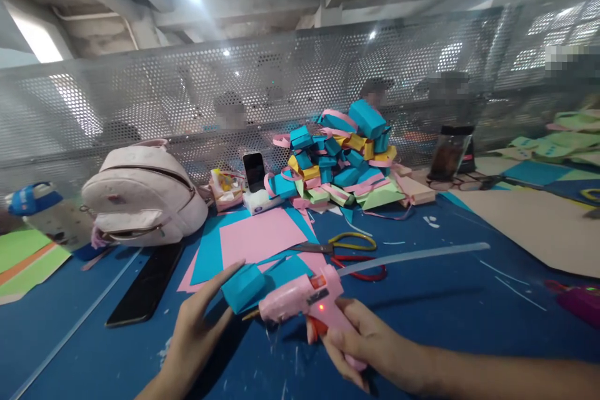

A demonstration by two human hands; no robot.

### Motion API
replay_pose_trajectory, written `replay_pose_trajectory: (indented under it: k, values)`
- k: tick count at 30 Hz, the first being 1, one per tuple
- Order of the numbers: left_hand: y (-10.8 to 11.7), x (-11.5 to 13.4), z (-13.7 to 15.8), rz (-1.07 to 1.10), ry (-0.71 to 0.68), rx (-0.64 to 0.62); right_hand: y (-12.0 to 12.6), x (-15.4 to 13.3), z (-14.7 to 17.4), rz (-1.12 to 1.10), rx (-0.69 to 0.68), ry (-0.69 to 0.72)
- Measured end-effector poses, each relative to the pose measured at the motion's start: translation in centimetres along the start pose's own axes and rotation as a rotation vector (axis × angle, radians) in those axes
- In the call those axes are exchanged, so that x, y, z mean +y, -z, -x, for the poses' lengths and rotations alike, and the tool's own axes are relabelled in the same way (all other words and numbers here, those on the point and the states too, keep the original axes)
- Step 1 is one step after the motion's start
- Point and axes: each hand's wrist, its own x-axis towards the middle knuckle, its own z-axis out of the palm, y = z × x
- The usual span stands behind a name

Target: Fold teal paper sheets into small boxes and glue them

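In my right hand (370,340) is a pink glue gun (300,297), its handle gripped and its red light on. A long translucent glue stick (417,257) sticks out of the gun's back toward the right. The metal nozzle points left, close below a small folded blue paper box (244,287). My left hand (199,319) pinches that box from its left side between thumb and fingers. Just behind lie scissors with yellow handles (354,242) and scissors with red handles (360,267), near flat sheets of pink paper (260,234) and blue paper (206,253).
A heap of folded paper boxes (337,162) stands at the back against a perforated metal screen (187,94). Left are a white backpack (145,194), a black phone (145,287) and a bottle (51,212). Cardboard (534,219) and a purple object (579,303) lie right.
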Motion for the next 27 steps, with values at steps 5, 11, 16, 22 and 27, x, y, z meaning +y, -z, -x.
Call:
replay_pose_trajectory:
  k: [5,11,16,22,27]
  values:
    - [0.1,0.8,-0.1,-0.016,-0.015,-0.004,0.1,-0.3,0.0,-0.029,0.029,-0.031]
    - [0.0,1.2,-0.2,-0.017,-0.016,-0.01,-0.1,0.0,-0.2,0.016,0.047,0.002]
    - [-0.1,1.1,0.0,-0.003,0.007,-0.01,0.0,-0.2,-0.2,0.083,0.031,-0.005]
    - [-0.2,1.2,0.2,0.006,0.039,-0.016,-0.5,-0.3,-0.1,0.09,0.064,0.036]
    - [-0.2,1.1,0.2,0.033,0.063,-0.038,-0.7,-0.7,-0.1,0.092,0.059,0.053]
